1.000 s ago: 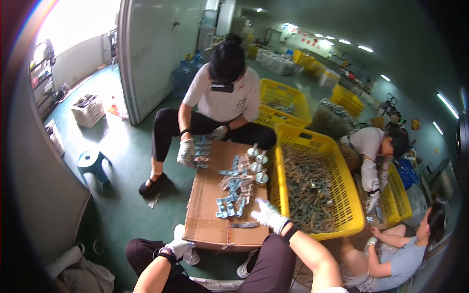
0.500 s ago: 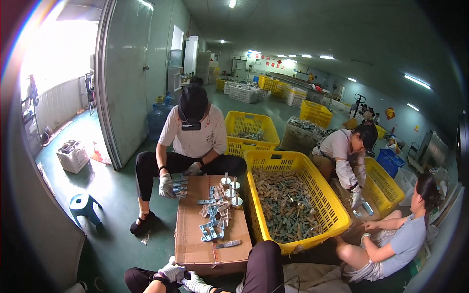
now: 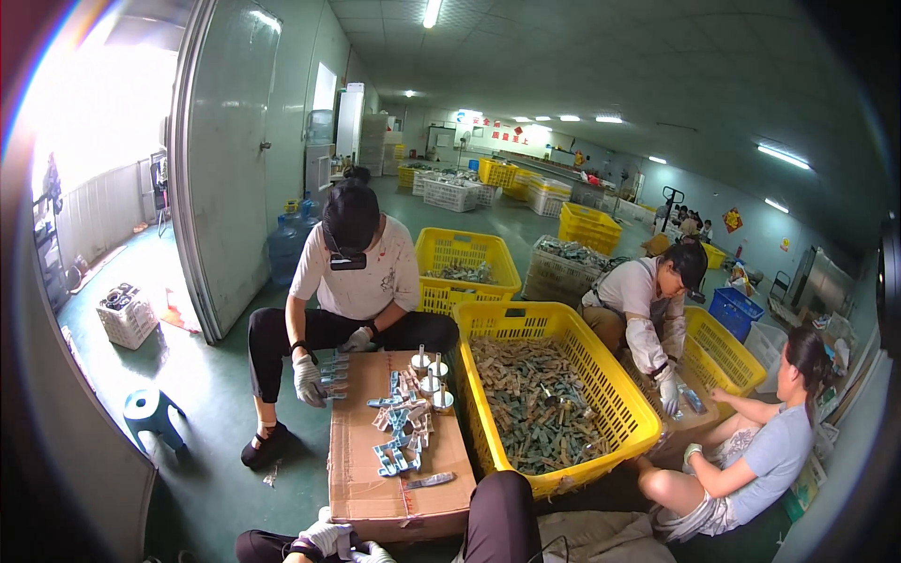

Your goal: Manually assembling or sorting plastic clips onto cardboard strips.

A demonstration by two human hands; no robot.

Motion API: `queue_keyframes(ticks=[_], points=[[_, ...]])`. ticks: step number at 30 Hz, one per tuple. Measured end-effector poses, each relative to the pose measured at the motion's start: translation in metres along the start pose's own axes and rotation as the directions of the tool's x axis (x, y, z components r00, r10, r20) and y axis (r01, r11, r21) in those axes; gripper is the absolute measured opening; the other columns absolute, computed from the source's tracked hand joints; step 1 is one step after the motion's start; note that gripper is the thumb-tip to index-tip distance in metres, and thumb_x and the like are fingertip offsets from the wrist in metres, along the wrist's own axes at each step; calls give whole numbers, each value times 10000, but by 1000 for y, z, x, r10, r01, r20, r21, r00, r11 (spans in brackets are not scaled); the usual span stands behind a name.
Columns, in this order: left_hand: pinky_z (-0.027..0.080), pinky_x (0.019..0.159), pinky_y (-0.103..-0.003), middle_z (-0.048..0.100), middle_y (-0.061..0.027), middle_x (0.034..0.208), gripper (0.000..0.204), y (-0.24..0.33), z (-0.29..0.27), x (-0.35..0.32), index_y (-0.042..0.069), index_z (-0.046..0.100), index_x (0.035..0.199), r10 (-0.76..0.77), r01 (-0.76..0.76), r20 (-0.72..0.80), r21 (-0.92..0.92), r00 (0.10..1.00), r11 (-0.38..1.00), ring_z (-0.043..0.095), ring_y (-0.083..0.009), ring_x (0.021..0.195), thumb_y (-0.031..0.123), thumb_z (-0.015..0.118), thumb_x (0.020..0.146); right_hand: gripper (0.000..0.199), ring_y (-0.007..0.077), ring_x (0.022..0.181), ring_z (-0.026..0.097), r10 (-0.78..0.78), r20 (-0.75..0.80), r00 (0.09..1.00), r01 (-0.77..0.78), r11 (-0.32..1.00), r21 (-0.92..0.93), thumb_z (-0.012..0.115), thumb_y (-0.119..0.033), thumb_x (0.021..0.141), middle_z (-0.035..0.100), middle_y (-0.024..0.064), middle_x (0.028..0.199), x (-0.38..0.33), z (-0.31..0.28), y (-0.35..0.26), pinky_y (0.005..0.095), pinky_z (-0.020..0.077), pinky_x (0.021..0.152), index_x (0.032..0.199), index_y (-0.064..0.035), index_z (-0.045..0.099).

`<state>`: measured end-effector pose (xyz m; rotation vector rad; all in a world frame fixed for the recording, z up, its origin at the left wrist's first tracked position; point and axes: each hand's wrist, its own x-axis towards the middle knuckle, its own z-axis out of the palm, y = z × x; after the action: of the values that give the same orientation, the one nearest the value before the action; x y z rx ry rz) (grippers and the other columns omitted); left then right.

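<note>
At the lower edge, both my hands wear pale gloves and are partly cut off. My left hand is curled against the near side of a cardboard box. Close beside it, my right hand shows only its bent fingers. Something small and greyish seems to lie between them, too hidden to name. On the box top lies a heap of light-blue and brownish plastic clips. A single grey-blue clip rests apart, nearest to me. Several white round pots with upright sticks stand at the far right corner.
Right of the box, a yellow crate holds many clips. Across from me sits a co-worker, a gloved hand beside a row of blue clips. Two more people sit at the right. A blue stool stands left.
The view has tilted and shifted slightly, so the scene sits a little further left. My hands have sunk toward the lower edge, and less of the right one shows.
</note>
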<state>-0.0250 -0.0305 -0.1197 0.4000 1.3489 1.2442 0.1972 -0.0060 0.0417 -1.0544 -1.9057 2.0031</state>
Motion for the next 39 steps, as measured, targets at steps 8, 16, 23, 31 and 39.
queue_keyframes(ticks=[8,16,23,31,39], points=[[545,740,-493,636,-176,1029,331,11,6,-12,29,497,1224,-111,112,13,-128,994,985,649,-344,843,45,577,903,369,176,943,552,-42,194,980,27,996,79,589,-228,913,607,93,1106,24,-5,27,330,480,778,1217,-34,513],[568,628,-422,615,-124,901,367,37,27,-39,68,455,1186,-205,203,8,-207,979,957,638,-270,774,40,617,858,229,108,748,533,0,263,965,-22,997,80,621,-240,908,640,15,912,16,-6,5,276,452,636,1064,-73,622],[547,713,-349,640,-100,980,395,27,12,-36,76,515,1215,-175,177,22,-119,984,977,632,-218,825,121,651,847,155,110,613,492,140,310,940,-220,946,240,593,-234,927,611,1,760,14,-2,-16,263,390,509,999,-113,656],[519,792,-320,704,-103,943,382,166,40,-87,28,648,1123,115,6,-60,908,992,420,668,-229,840,272,685,831,167,105,587,481,125,463,877,-435,616,657,552,-230,944,602,-2,738,58,6,51,257,380,496,1021,-120,651],[469,911,-313,683,-111,1085,328,143,28,-59,30,624,1190,-171,-468,508,854,844,229,619,-188,983,91,621,868,188,99,557,469,5,548,837,-547,-18,837,506,-226,963,591,-6,714,102,13,94,250,369,482,1045,-129,646]])
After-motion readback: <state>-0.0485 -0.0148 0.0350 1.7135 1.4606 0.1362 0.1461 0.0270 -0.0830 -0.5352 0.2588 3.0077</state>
